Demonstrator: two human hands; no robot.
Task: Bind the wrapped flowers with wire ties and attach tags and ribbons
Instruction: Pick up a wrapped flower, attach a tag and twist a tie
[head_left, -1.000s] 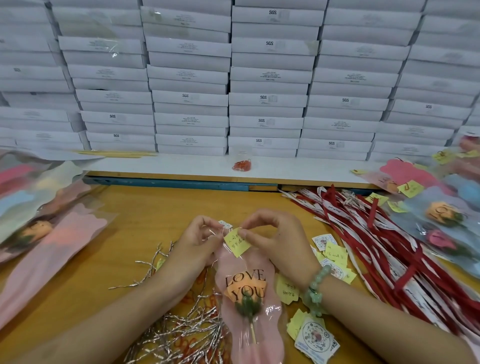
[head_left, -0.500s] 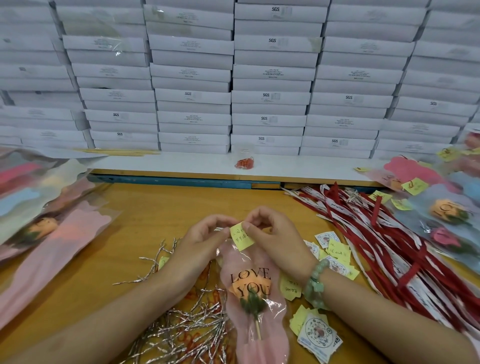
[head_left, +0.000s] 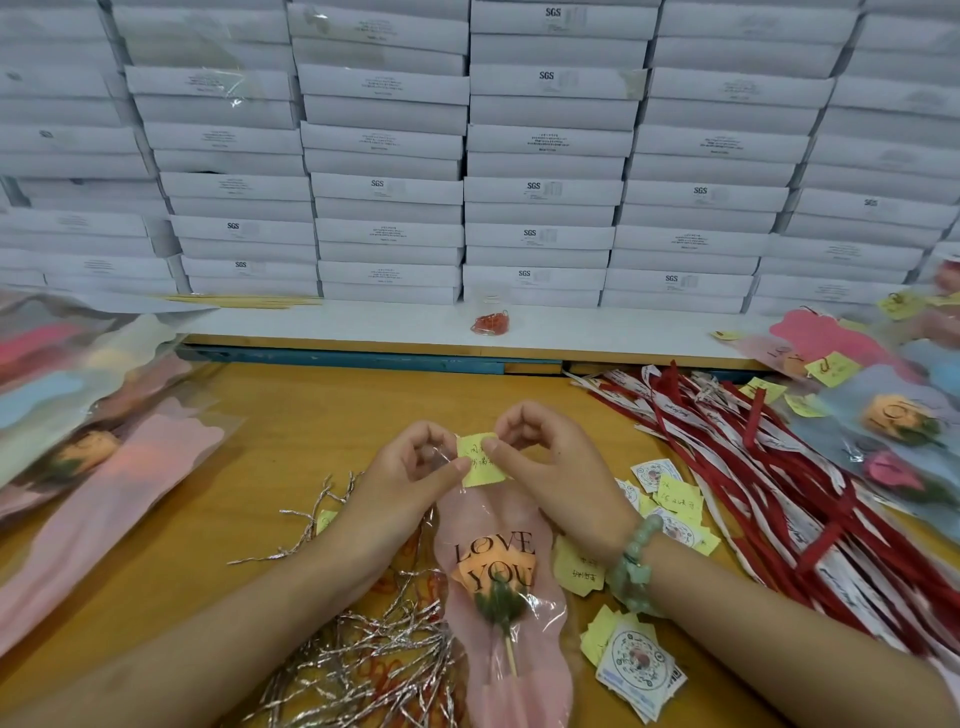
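Left hand (head_left: 410, 478) and right hand (head_left: 556, 473) both pinching yellow tag (head_left: 480, 462) at top edge of wrapped flower (head_left: 501, 582), flat on bench (head_left: 260, 415). Wire ties (head_left: 374, 660) just left.

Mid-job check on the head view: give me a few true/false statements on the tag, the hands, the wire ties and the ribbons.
1. The right hand pinches the yellow tag at the top of the wrapped flower. True.
2. The left hand lies flat and open, holding nothing. False: it grips the flower's clear wrap beside the tag.
3. The silver wire ties lie right of the wrapped flower. False: they lie to its left, under the left forearm.
4. The red and white ribbons lie right of the wrapped flower. True.
5. The green bead bracelet is on the left wrist. False: it is on the right wrist.
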